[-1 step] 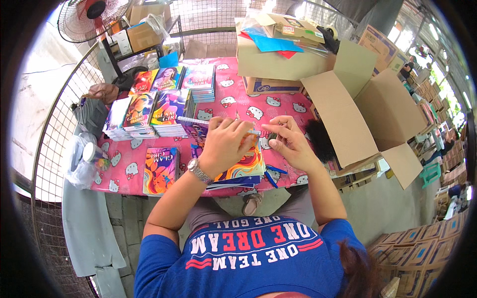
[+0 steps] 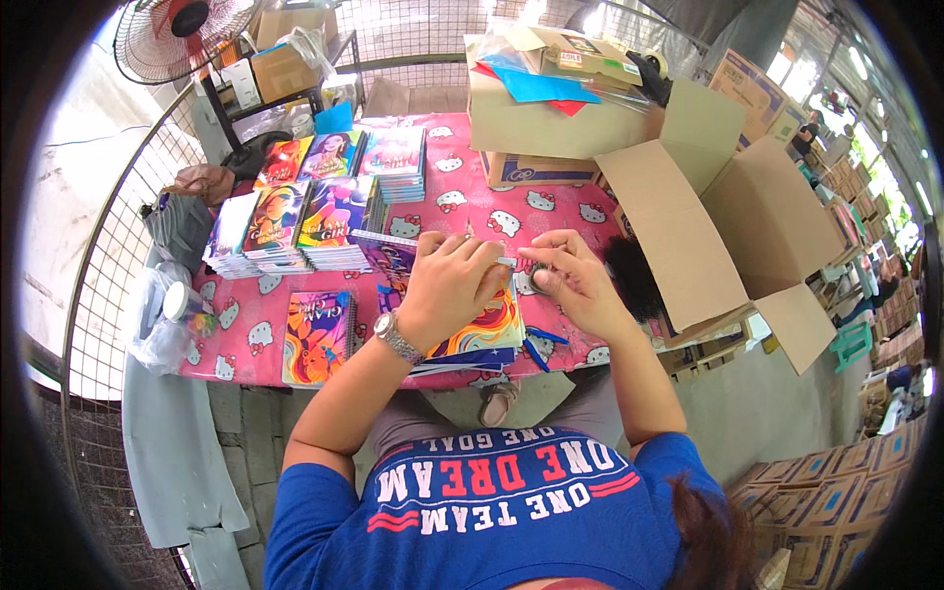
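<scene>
My left hand (image 2: 454,280), with a watch at the wrist, is closed round a colourful spiral notebook (image 2: 386,253) tilted up off the table. Much of that notebook is hidden behind the fingers. Just right of its edge, my right hand (image 2: 572,280) has thumb and forefinger closed on a small dark thing (image 2: 538,278) that I cannot make out. Beneath both hands lies a stack of notebooks (image 2: 492,332) with orange swirled covers. Blue pens (image 2: 541,346) rest beside this stack. Another spiral notebook (image 2: 320,336) lies flat to the left.
Several stacks of notebooks (image 2: 332,211) stand at the table's far left. An open cardboard box (image 2: 678,236) flanks the right side, with a dark fuzzy thing (image 2: 632,277) against it. A clear plastic bag with a tub (image 2: 177,305) hangs at the left edge. A fan (image 2: 185,39) stands behind.
My right thumb and fingers have shifted very slightly with the small dark thing. My left hand and the notebook are almost unmoved.
</scene>
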Available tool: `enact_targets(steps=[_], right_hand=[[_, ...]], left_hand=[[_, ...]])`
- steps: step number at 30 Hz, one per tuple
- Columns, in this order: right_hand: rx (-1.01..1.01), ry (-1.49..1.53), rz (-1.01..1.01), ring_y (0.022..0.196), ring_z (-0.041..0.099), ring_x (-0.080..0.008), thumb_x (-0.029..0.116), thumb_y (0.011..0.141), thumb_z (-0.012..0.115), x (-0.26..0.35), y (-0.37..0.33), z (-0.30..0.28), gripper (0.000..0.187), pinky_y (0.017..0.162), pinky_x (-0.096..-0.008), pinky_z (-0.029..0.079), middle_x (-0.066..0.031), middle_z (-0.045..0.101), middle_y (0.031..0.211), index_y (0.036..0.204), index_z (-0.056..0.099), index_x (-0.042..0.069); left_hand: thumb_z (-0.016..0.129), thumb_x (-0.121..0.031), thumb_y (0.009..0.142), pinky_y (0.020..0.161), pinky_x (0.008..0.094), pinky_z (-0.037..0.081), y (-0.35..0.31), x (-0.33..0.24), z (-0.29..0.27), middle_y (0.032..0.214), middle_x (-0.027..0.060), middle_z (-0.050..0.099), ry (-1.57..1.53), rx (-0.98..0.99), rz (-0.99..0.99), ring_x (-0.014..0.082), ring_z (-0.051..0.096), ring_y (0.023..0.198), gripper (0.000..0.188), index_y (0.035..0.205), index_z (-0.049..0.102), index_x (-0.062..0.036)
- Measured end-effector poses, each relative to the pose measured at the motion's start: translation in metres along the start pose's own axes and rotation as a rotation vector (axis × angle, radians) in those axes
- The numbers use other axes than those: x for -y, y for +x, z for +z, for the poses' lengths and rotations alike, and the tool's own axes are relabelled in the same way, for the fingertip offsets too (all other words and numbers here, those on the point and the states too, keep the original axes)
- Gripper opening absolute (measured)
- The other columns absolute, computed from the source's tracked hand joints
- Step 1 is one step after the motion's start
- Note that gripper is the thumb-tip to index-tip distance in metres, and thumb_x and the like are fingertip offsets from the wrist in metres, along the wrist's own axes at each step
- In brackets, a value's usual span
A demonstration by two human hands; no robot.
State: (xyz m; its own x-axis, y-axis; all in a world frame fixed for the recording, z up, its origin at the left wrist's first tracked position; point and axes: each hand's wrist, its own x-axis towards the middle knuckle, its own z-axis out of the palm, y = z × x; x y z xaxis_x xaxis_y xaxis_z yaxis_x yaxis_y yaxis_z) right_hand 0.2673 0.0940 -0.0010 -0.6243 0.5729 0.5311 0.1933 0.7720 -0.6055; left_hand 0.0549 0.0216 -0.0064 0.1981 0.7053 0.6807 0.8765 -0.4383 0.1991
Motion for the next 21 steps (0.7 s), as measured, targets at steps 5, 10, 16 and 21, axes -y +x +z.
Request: enact_targets(steps=[5,10,16,21], right_hand=[[0.04,0.133,0.05,0.085,0.053,-0.0083,0.011,0.095,0.062,-0.016,0.0,0.001,0.022,0.075,-0.0254,0.045,-0.0016,0.061,0.089,0.116,0.067,0.007],[0.103,0.326,0.271,0.076,0.054,-0.0046,0.01,0.098,0.058,-0.018,-0.006,0.008,0.024,0.068,-0.023,0.046,0.0013,0.06,0.09,0.121,0.061,0.004],[0.14,0.15,0.307,0.075,0.056,-0.0077,0.008,0.097,0.059,0.025,0.003,-0.005,0.031,0.064,-0.0248,0.048,-0.0006,0.059,0.088,0.128,0.055,0.006],[0.287,0.689,0.472,0.076,0.061,-0.0126,0.027,0.103,0.05,-0.002,0.015,-0.008,0.033,0.066,-0.0279,0.052,-0.0066,0.064,0.098,0.126,0.055,0.004]], left_hand=[[0.065,-0.021,0.089,0.085,0.0396,0.039,0.002,0.001,-0.002,0.083,0.0043,0.064,-0.016,0.078,-0.038,0.0224,0.061,0.083,0.014,0.1,0.062,-0.0121],[0.06,-0.022,0.092,0.091,0.0457,0.037,0.002,-0.004,0.002,0.087,0.0042,0.065,0.03,0.083,-0.03,0.0233,0.062,0.088,0.021,0.11,0.059,-0.0135],[0.06,-0.024,0.092,0.099,0.0523,0.033,0.001,-0.009,-0.004,0.093,0.0042,0.065,0.072,0.183,-0.028,0.0239,0.062,0.093,0.022,0.112,0.059,-0.0155],[0.06,-0.025,0.092,0.102,0.0523,0.031,-0.003,-0.008,-0.013,0.092,0.0026,0.065,0.067,0.203,-0.04,0.0223,0.062,0.093,0.02,0.109,0.061,-0.0159]])
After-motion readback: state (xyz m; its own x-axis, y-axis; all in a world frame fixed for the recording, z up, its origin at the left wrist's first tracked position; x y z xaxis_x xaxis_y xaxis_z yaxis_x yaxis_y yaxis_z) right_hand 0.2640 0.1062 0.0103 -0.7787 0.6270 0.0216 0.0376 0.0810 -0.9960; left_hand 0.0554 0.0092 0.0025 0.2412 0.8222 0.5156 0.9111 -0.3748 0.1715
